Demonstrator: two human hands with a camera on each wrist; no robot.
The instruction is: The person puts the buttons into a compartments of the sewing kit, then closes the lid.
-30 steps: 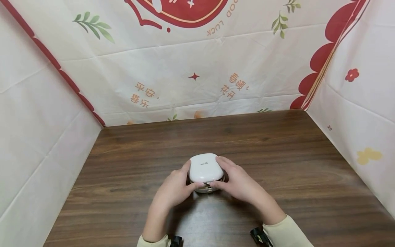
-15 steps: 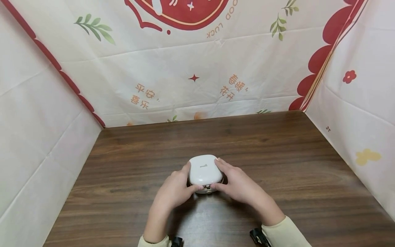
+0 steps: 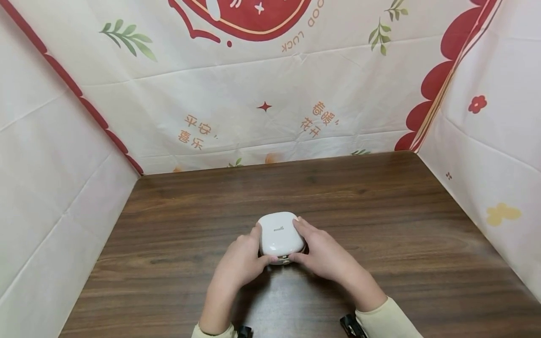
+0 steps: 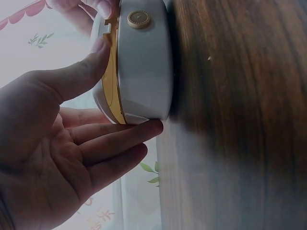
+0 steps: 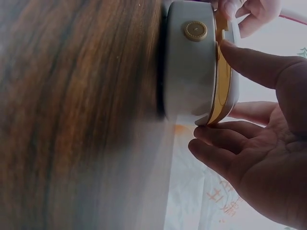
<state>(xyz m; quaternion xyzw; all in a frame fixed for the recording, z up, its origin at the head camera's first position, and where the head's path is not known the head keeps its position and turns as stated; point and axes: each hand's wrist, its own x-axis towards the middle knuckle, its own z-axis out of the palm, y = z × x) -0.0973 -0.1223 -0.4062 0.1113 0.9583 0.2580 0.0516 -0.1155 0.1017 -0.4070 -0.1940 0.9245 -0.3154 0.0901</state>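
A glossy white case (image 3: 281,234) with rounded corners sits on the table, small dark lettering on its lid. Gold trim runs along the seam, and a round gold button (image 4: 139,19) marks the front wall. A narrow gap shows between lid and base at the front. My left hand (image 3: 240,257) holds the case's left side, thumb at the front edge of the lid and fingers along the side. From the right, my right hand (image 3: 325,253) grips it likewise, its thumb (image 5: 249,60) near the left thumb. The inside of the case is hidden.
The case stands on a dark wood-grain table (image 3: 190,206). White printed cloth (image 3: 236,80) walls off the back and both sides. Black wrist straps (image 3: 351,325) show by the cream sleeves.
The lid has come down at the front, so the gap above the base is narrower. Both hands keep their hold, with the thumbs slightly lower.
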